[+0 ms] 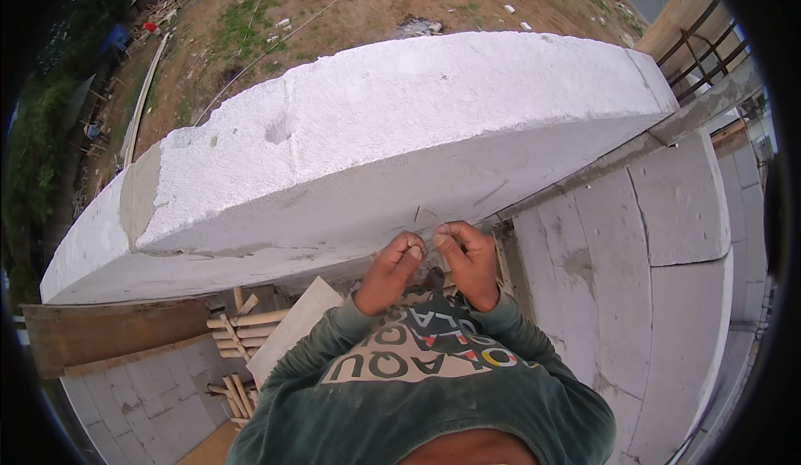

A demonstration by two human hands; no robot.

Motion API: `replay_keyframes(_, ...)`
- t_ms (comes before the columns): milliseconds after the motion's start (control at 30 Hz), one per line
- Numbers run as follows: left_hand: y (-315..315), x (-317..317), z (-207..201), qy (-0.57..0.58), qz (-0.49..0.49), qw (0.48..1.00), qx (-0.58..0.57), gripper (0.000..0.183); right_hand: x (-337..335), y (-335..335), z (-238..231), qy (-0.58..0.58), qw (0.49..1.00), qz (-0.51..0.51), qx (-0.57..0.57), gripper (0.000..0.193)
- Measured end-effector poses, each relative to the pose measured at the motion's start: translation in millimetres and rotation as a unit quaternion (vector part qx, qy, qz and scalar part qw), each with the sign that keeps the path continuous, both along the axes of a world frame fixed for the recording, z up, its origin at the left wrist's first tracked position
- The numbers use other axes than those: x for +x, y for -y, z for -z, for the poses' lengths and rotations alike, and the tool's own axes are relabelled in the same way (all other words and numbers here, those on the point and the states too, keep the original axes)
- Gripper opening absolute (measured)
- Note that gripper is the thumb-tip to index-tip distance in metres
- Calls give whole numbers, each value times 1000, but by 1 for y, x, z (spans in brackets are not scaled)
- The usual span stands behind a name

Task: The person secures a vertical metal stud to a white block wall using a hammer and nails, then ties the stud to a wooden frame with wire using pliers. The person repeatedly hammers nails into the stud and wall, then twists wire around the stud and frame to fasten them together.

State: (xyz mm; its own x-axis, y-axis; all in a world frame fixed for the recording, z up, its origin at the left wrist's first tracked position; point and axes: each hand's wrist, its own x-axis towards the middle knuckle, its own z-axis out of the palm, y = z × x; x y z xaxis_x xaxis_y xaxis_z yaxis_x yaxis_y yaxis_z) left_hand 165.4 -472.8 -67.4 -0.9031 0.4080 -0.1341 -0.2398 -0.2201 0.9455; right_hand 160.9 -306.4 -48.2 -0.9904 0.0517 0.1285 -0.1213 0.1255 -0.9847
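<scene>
Brown, patchily grassed ground [384, 2] spreads beyond a long, pale block wall with a rough white top [450, 90], which curves across the view; a second wall of large, light-grey blocks [680, 215] stands to the right, and round, tan bamboo poles [250, 331] sit low on the left beside a flat, whitish board [296, 331]. Close to the near face of the pale wall, both bare hands meet at chest height in front of a dark green, long-sleeved top [375, 407]. The right hand [470, 265] brings thumb and forefinger together, apparently pinching a thin, pale strand [430, 214] that shows just above its fingertips. The left hand [392, 271] is curled, thumb pressed toward its fingers; whatever it may grip is too small to tell. A short, dark, slender piece [417, 213] shows just above it; whether it is held or lies against the wall is unclear. This looks like fine fingertip work, best done with a light pinch near the strand's end, elbows tucked in, wrists steady, and knuckles clear of the gritty block.
</scene>
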Motion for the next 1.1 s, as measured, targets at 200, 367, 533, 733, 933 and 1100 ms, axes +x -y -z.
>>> replay_keyframes(200, 1, 1, -7, 81, -23, 996, 17, 10, 4, 4, -3, -72, 995, 3, 69, 7)
replay_keyframes(367, 5, -4, -7, -83, -2, 992, -93, 13, -2, 0, 0, -112, 985, 16, 131, 6)
replay_keyframes(533, 4, 0, 2, -84, -41, 979, -180, 14, 1, -6, 7, -37, 988, -5, 151, 10)
replay_keyframes(733, 1, 1, 9, -51, -74, 986, -144, 13, 2, -4, 1, -61, 980, -73, 173, 11)
replay_keyframes(933, 11, -4, 2, -156, -22, 974, -160, 13, -1, -8, -5, -44, 983, -71, 166, 15)
replay_keyframes(1100, 4, 0, 4, -149, -60, 970, -182, 15, 3, -5, 8, 56, 992, -39, 104, 17)
